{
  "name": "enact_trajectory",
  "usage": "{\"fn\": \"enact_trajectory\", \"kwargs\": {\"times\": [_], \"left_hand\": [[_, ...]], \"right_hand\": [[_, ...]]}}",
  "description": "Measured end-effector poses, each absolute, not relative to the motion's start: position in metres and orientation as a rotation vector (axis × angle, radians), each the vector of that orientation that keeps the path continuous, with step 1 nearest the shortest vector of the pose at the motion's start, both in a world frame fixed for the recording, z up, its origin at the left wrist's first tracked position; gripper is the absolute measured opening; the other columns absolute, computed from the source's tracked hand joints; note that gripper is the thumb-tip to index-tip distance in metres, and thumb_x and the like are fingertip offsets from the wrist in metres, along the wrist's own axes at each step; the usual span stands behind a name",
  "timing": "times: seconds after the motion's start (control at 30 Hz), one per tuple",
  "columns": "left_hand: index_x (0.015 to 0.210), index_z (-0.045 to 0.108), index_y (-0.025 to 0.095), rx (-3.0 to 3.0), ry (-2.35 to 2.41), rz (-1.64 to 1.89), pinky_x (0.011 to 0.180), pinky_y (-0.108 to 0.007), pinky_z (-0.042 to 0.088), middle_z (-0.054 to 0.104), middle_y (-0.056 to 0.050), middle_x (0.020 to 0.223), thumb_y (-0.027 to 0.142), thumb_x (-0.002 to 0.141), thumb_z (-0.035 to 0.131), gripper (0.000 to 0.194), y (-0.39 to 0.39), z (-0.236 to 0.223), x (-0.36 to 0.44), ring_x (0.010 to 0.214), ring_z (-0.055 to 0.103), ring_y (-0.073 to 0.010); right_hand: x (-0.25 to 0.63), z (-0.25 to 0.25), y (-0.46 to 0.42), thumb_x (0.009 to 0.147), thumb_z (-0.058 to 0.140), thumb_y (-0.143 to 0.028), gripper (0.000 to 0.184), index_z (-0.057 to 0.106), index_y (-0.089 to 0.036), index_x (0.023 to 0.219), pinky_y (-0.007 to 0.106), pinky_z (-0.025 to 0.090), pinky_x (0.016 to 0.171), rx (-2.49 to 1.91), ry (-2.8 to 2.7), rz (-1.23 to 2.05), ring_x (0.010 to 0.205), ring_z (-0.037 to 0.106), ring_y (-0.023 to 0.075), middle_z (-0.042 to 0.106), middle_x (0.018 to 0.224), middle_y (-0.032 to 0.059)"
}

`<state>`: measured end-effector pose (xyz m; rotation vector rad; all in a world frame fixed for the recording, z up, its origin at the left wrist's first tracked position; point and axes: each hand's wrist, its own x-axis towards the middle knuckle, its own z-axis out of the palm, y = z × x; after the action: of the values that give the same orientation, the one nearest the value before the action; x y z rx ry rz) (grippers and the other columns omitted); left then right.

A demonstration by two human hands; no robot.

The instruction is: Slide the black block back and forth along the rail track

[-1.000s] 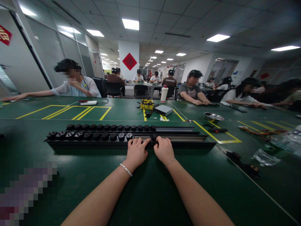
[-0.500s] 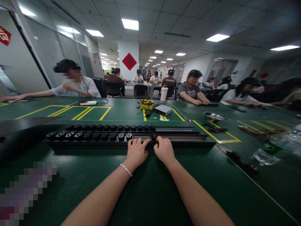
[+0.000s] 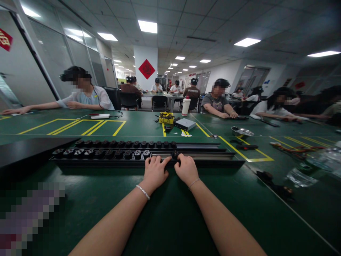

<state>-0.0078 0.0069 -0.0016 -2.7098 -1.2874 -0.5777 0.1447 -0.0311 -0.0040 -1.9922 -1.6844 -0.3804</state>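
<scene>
My right hand (image 3: 186,170) at the near black rail (image 3: 149,164), thumb and forefinger at a round black socket piece (image 3: 175,155) seated in its channel; cannot tell if they pinch it. My left hand (image 3: 156,172) rests on the same rail, fingers slightly apart, forefinger pointing toward that piece, ten others (image 3: 109,154) in a row leftward

Touching a round black module (image 3: 175,154) at the near black rail (image 3: 106,164) with the right hand (image 3: 186,171); pointing toward it with the left hand (image 3: 155,171). Visible beyond, on the green tabletop (image 3: 170,217): far black rail (image 3: 199,146), grey box (image 3: 185,124) and white cup (image 3: 185,107).
</scene>
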Motion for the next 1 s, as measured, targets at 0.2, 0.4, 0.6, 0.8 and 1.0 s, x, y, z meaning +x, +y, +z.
{"fn": "enact_trajectory", "kwargs": {"times": [0.2, 0.4, 0.6, 0.8, 1.0], "left_hand": [[0.134, 0.04, 0.038, -2.715, -1.307, -0.541, 0.096, -0.043, 0.024, 0.054, -0.005, 0.111, 0.028, 0.076, 0.056, 0.06, 0.0058, -0.0007, -0.0078, 0.108, 0.043, -0.0259], [0.133, 0.042, 0.037, -2.708, -1.283, -0.564, 0.096, -0.043, 0.024, 0.055, -0.005, 0.11, 0.027, 0.076, 0.055, 0.059, 0.0065, -0.0021, -0.0083, 0.107, 0.044, -0.0256], [0.134, 0.04, 0.038, -2.711, -1.292, -0.54, 0.097, -0.043, 0.024, 0.055, -0.005, 0.11, 0.026, 0.076, 0.055, 0.061, 0.0062, -0.0017, -0.0084, 0.108, 0.044, -0.0258], [0.133, 0.041, 0.037, -2.702, -1.287, -0.557, 0.096, -0.043, 0.024, 0.055, -0.005, 0.111, 0.025, 0.076, 0.055, 0.06, 0.0068, -0.0025, -0.0081, 0.107, 0.044, -0.0256], [0.133, 0.041, 0.037, -2.691, -1.254, -0.586, 0.096, -0.043, 0.025, 0.055, -0.005, 0.109, 0.025, 0.077, 0.055, 0.059, 0.0074, -0.0046, -0.0085, 0.106, 0.044, -0.0253]], "right_hand": [[0.1456, -0.0021, -0.0321, 0.077, 0.049, -0.023, 0.007, 0.054, -0.019, 0.081, 0.029, 0.035, 0.084, -1.979, -1.694, -0.367, 0.077, 0.056, 0.0178, 0.062, 0.074, 0.004], [0.1483, 0.0005, -0.0334, 0.08, 0.053, -0.026, 0.009, 0.056, -0.019, 0.084, 0.028, 0.036, 0.084, -1.977, -1.718, -0.326, 0.08, 0.056, 0.0176, 0.064, 0.079, 0.0037], [0.151, 0.0005, -0.0326, 0.079, 0.054, -0.028, 0.01, 0.057, -0.019, 0.084, 0.028, 0.037, 0.08, -1.995, -1.733, -0.335, 0.078, 0.056, 0.0171, 0.064, 0.079, 0.0032], [0.151, 0.0005, -0.0328, 0.079, 0.055, -0.028, 0.01, 0.057, -0.019, 0.084, 0.028, 0.037, 0.08, -1.991, -1.723, -0.322, 0.079, 0.056, 0.0177, 0.065, 0.078, 0.0036], [0.1511, 0.0011, -0.0332, 0.079, 0.056, -0.028, 0.01, 0.057, -0.019, 0.084, 0.028, 0.037, 0.081, -1.98, -1.715, -0.307, 0.079, 0.056, 0.0177, 0.064, 0.079, 0.0037]]}}
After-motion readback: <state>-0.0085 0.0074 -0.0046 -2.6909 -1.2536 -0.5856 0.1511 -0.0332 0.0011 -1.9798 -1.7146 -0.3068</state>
